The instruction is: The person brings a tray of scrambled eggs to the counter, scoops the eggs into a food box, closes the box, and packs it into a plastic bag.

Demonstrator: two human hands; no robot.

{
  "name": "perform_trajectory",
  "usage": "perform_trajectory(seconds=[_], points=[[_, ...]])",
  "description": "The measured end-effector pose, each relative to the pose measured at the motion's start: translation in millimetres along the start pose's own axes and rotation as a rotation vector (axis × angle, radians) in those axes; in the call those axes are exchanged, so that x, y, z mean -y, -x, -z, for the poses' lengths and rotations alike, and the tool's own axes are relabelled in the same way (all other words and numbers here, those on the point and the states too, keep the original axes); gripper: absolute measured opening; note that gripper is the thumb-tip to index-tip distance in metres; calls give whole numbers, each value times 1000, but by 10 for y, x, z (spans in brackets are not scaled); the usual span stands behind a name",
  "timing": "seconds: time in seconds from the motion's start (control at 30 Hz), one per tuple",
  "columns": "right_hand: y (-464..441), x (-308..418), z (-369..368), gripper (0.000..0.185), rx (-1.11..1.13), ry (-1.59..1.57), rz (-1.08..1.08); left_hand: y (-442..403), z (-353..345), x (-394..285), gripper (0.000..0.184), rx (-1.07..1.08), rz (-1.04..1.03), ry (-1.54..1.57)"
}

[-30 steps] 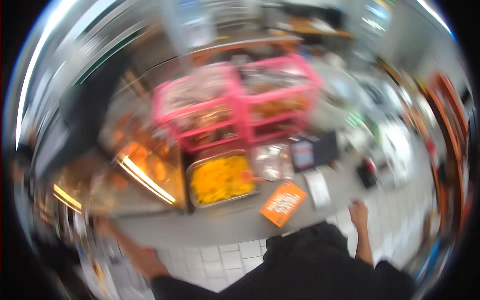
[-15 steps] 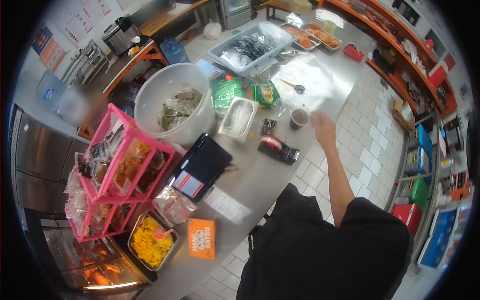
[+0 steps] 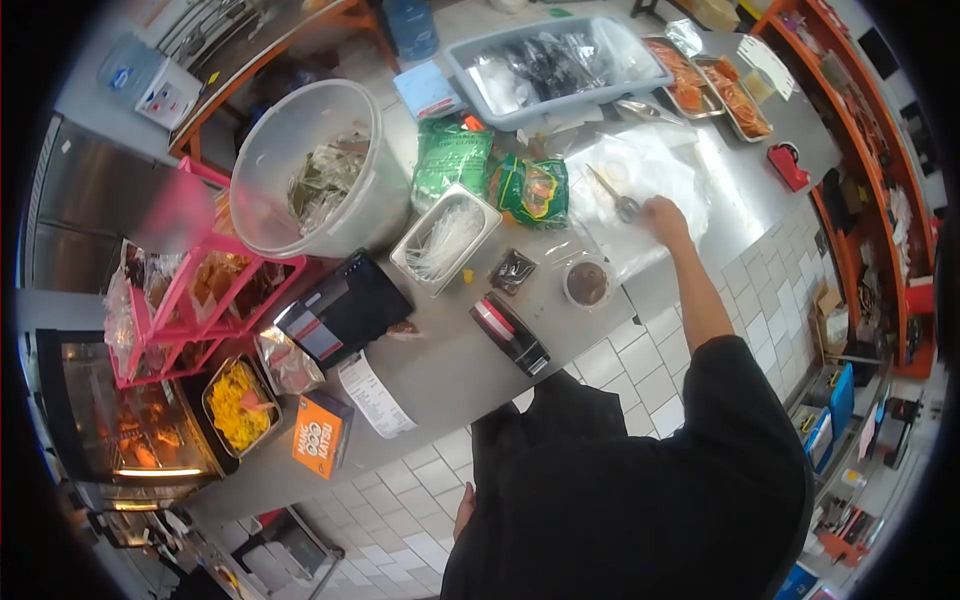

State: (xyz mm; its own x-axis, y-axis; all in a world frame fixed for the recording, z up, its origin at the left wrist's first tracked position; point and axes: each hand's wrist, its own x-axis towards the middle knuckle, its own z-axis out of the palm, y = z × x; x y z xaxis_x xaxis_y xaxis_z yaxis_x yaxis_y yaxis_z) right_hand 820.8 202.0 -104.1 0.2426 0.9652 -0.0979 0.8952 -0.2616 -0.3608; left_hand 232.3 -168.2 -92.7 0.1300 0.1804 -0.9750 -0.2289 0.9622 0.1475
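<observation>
Clearly, the table (image 3: 440, 345) I'm watching is crowded. Crumpled white plastic sheeting (image 3: 660, 160) spreads under my right hand (image 3: 665, 222), with a green packet (image 3: 530, 192) at its left edge and a blue-grey tub (image 3: 562, 113) beyond. Nearer the table's edge, a lidded cup (image 3: 587, 302) stands left of the forearm; farther left come a small dark packet (image 3: 512, 271) and a metal pan (image 3: 472, 252) of pale strands. A red dispenser (image 3: 790, 168) sits well apart on the right.

The scissors (image 3: 612, 194) lie flat on the sheeting, just left of my right hand — blades pointing away and to the left, handles toward me, long axis running diagonally. The right fingers are at the handles, but I can't tell whether they touch or grip them. My left hand (image 3: 464, 510) hangs low beside the black clothing (image 3: 620, 490), partly hidden — its fingers I can't judge either.
</observation>
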Motion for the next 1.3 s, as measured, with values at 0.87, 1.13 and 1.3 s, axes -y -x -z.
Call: perform_trajectory(seconds=[0.87,1.13,1.3], points=[[-285,-706,-757,28,267,124,267,-662,-381,879,71,-27,-35,552],[391,1378,-1089,28,342,-133,499,-730,-333,1247,70,359,-231,680],[504,1792,-1119,28,384,-182,583,-1603,-189,1691,56,219,-173,781]])
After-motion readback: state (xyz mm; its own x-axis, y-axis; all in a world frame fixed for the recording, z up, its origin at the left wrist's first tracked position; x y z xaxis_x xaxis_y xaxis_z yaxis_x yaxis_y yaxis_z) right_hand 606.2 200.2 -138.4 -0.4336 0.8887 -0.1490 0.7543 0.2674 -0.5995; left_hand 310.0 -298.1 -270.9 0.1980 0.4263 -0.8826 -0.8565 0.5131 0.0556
